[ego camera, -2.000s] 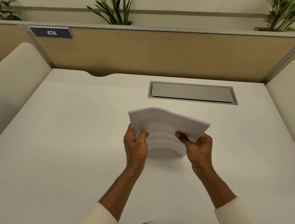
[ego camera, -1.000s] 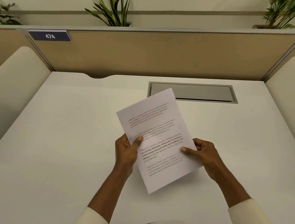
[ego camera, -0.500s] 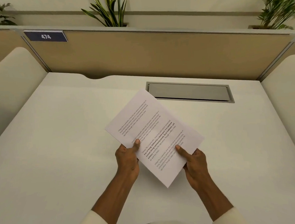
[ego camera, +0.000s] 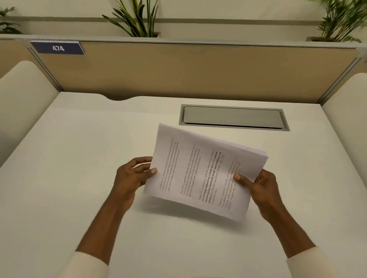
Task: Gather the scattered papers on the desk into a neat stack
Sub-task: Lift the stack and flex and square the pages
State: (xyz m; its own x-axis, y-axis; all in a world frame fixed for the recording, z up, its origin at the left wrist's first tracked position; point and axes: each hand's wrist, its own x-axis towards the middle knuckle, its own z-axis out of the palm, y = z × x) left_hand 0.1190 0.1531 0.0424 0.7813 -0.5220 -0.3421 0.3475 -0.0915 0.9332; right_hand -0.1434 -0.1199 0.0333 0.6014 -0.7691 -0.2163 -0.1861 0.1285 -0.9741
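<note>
Stack of papers [ego camera: 203, 171] held in air, just in front of cable hatch [ego camera: 233, 117], clear of desk [ego camera: 74, 164]; shadow beneath on desk. I read long axis running left-right across me, far edge tilted up. Left hand [ego camera: 131, 179] pinches left short edge, thumb on top. Right hand [ego camera: 258, 186] clamps right short edge. Both equally near. I see no loose sheets elsewhere. My guess at next move: lower stack flat, nearer me than hatch.
</note>
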